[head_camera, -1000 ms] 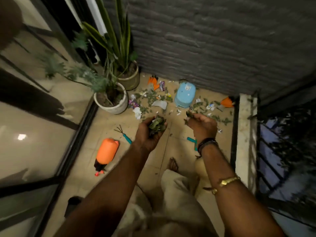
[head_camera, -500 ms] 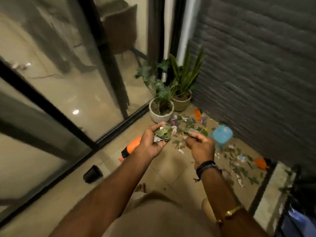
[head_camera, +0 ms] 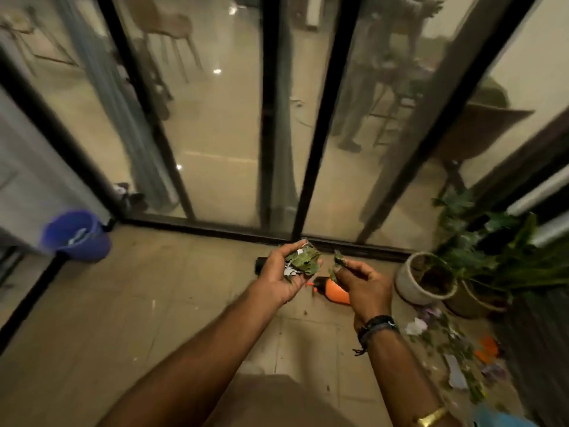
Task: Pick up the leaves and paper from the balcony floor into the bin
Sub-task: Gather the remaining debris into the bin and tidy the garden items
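The person has turned from the litter [head_camera: 446, 349] toward the bin [head_camera: 77, 238], now in sight far left, left hand [head_camera: 275, 280] cupping leaves [head_camera: 303, 261] and paper [head_camera: 289, 274], right hand [head_camera: 365, 283] pinching a few more leaves, so the carry to dump seems underway

Beige tiled floor [head_camera: 154, 318] meets floor-to-ceiling glass doors [head_camera: 221, 134] in black frames [head_camera: 271, 118]; dim room behind the glass with chairs [head_camera: 166, 23] and small bright light reflections [head_camera: 217, 71]; potted plants [head_camera: 425, 278] in the right corner.
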Action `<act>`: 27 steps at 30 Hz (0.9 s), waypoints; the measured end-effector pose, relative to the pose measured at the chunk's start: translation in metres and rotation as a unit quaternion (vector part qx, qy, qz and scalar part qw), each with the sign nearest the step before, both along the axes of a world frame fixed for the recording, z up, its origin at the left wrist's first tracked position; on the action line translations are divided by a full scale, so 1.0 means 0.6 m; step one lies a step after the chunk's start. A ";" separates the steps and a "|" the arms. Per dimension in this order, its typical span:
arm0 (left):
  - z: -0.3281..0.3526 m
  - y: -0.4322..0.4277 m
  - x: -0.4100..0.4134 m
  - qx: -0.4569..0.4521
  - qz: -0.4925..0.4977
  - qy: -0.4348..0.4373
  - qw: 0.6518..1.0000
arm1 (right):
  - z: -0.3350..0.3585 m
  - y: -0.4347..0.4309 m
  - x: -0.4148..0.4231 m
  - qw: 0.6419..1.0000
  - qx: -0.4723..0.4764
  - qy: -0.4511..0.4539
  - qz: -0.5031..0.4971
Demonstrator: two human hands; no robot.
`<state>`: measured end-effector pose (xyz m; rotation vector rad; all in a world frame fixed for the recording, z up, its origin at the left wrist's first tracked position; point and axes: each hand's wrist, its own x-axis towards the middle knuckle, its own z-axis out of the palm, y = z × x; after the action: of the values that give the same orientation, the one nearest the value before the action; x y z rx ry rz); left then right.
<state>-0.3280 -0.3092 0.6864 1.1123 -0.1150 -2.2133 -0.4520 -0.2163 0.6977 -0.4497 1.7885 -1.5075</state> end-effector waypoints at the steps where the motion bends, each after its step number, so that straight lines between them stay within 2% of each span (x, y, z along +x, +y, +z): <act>1: 0.002 -0.006 0.038 -0.002 0.022 0.001 1.000 | -0.002 -0.019 0.030 1.000 0.005 -0.001 0.025; 6: 0.008 -0.052 0.240 -0.006 0.126 0.004 0.992 | -0.009 -0.127 0.215 0.990 0.007 0.008 0.138; 16: -0.007 -0.159 0.622 -0.005 0.286 -0.037 0.957 | -0.012 -0.298 0.599 0.959 -0.004 -0.046 0.280; 20: -0.023 -0.204 0.733 -0.007 0.343 -0.035 0.939 | -0.030 -0.373 0.714 0.941 0.013 -0.046 0.334; 25: -0.054 -0.292 0.852 0.034 0.404 -0.055 0.912 | -0.064 -0.491 0.838 0.919 0.024 -0.060 0.389; 27: -0.066 -0.334 0.892 0.036 0.415 -0.096 0.904 | -0.080 -0.548 0.884 0.913 0.027 -0.064 0.402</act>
<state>0.2074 -0.5098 0.6467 1.1348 0.3116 -1.3518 0.0786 -0.5452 0.6495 -0.9007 1.2820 -0.8725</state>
